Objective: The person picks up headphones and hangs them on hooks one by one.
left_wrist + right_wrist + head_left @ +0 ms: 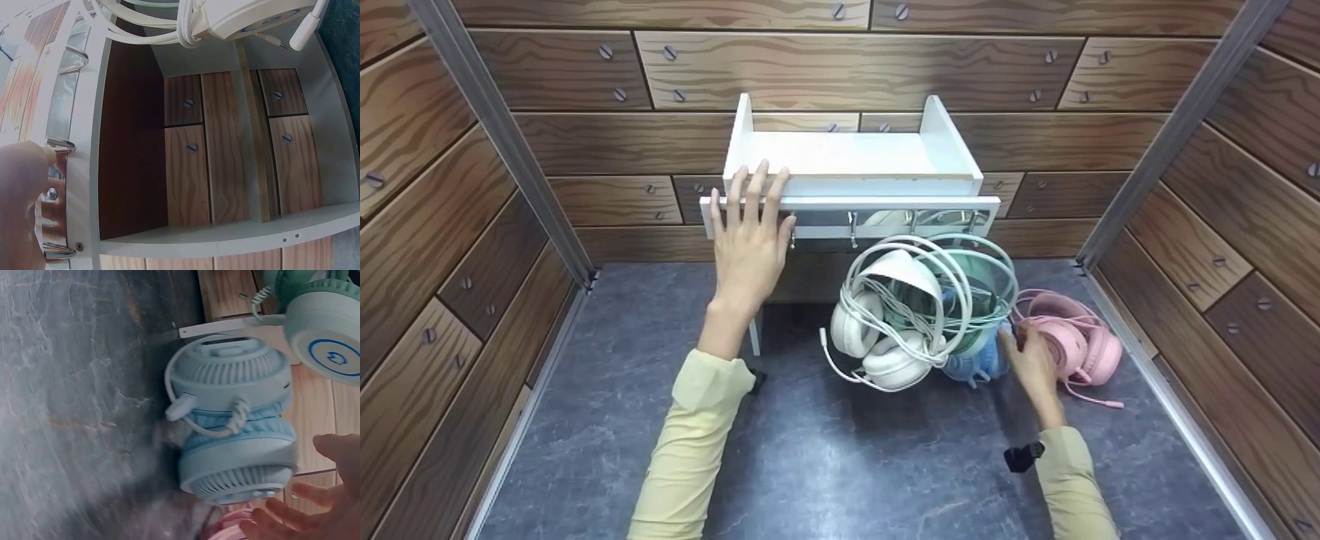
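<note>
My left hand (750, 244) lies with straight fingers over the left end of the front rail of a white shelf rack (885, 203). Metal hooks (853, 229) line that rail. From its right part hang a white headset (894, 367) with a coiled cable and a green headset (994, 274) behind it. Lower down, a blue headset (236, 377) shows its two earcups in the right wrist view. My right hand (1035, 367) has its fingers spread between the blue headset and a pink headset (1102, 356) on the table, fingertips close to the blue earcup.
The rack stands against a wood-patterned back wall (855, 71). Similar panels close off both sides, with grey metal posts (1185, 120) at the corners. A dark marbled tabletop (840, 465) lies in front.
</note>
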`<state>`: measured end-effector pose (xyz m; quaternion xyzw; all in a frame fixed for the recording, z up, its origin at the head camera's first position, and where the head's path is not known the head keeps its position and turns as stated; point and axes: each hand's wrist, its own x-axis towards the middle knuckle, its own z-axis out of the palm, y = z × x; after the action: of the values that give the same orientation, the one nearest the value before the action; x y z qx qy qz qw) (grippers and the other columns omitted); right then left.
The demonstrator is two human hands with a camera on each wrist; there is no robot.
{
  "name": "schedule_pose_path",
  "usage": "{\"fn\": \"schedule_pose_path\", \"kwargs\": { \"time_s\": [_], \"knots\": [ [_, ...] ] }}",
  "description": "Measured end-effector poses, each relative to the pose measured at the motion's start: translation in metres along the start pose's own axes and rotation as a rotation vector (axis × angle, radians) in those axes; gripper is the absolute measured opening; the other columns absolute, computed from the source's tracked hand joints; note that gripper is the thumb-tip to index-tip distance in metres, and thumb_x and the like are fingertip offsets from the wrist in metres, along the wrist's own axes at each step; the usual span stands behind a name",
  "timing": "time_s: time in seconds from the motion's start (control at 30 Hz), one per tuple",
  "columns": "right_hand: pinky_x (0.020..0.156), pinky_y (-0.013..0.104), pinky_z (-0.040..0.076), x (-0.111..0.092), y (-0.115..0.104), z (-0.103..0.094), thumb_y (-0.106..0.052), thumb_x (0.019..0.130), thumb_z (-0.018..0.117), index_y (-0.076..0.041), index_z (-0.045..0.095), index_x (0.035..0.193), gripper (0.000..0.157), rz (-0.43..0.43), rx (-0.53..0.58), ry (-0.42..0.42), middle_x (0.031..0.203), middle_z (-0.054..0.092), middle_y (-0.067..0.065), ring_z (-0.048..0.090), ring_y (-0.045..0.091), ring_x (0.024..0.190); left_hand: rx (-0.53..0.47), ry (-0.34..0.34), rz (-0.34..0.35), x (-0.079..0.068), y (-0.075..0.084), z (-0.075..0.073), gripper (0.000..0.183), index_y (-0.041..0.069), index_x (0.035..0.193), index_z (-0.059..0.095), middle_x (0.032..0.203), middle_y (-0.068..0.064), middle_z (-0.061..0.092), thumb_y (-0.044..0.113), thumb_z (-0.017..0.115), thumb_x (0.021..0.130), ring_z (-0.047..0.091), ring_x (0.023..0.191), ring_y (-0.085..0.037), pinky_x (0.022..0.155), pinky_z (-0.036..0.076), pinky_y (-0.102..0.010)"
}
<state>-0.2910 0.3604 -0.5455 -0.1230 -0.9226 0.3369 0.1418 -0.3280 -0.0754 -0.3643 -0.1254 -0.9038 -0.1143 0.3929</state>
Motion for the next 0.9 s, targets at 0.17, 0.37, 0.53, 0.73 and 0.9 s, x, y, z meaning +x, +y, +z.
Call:
{"fn": "schedule_pose_path", "kwargs": {
  "time_s": [0.17,0.37,0.53,0.73,0.9],
  "knots": [
    [0.101,0.059,0.026,0.001,0.008,0.008,-0.048,0.092,0.044,0.001,0.030,0.139,0.069,0.101,0.040,-0.151,0.138,0.035,0.028,0.034,0.046,0.126,0.001,-0.002,0.001,0.000,0.001,0.000,0.053,0.033,0.147,0.015,0.153,0.006,0.012,0.044,0.030,0.097,0.003,0.141,-0.019,0.112,-0.003,-0.049],
    [0.106,0.053,0.022,0.006,0.017,0.015,-0.050,0.092,0.043,0.004,0.035,0.134,0.069,0.175,0.199,-0.221,0.136,0.037,0.028,0.033,0.041,0.127,-0.017,0.007,0.000,0.000,0.001,0.000,0.053,0.033,0.146,0.017,0.153,0.007,0.012,0.045,0.031,0.097,0.005,0.141,-0.020,0.111,-0.003,-0.050],
    [0.106,0.047,0.025,0.008,0.018,0.018,-0.047,0.092,0.044,0.008,0.035,0.133,0.068,0.192,0.301,-0.227,0.133,0.039,0.030,0.036,0.038,0.124,-0.008,0.004,-0.004,0.000,0.000,-0.001,0.053,0.034,0.146,0.016,0.153,0.007,0.012,0.045,0.031,0.097,0.005,0.141,-0.020,0.111,0.001,-0.052],
    [0.082,0.050,0.048,0.006,0.019,0.023,-0.045,0.091,0.050,0.001,0.026,0.139,0.071,0.307,0.656,-0.308,0.125,0.041,0.023,0.052,0.026,0.099,-0.013,0.000,-0.006,0.000,0.000,-0.001,0.053,0.034,0.146,0.016,0.153,0.007,0.012,0.044,0.032,0.097,0.004,0.141,-0.020,0.111,-0.002,-0.051],
    [0.077,0.049,0.050,0.007,0.028,0.027,-0.048,0.087,0.055,-0.003,0.023,0.141,0.077,0.372,0.802,-0.367,0.118,0.048,0.015,0.058,0.019,0.090,-0.019,0.001,-0.007,0.000,0.001,-0.001,0.053,0.034,0.146,0.017,0.153,0.007,0.012,0.044,0.033,0.096,0.005,0.141,-0.020,0.111,0.000,-0.051]
  ]
}}
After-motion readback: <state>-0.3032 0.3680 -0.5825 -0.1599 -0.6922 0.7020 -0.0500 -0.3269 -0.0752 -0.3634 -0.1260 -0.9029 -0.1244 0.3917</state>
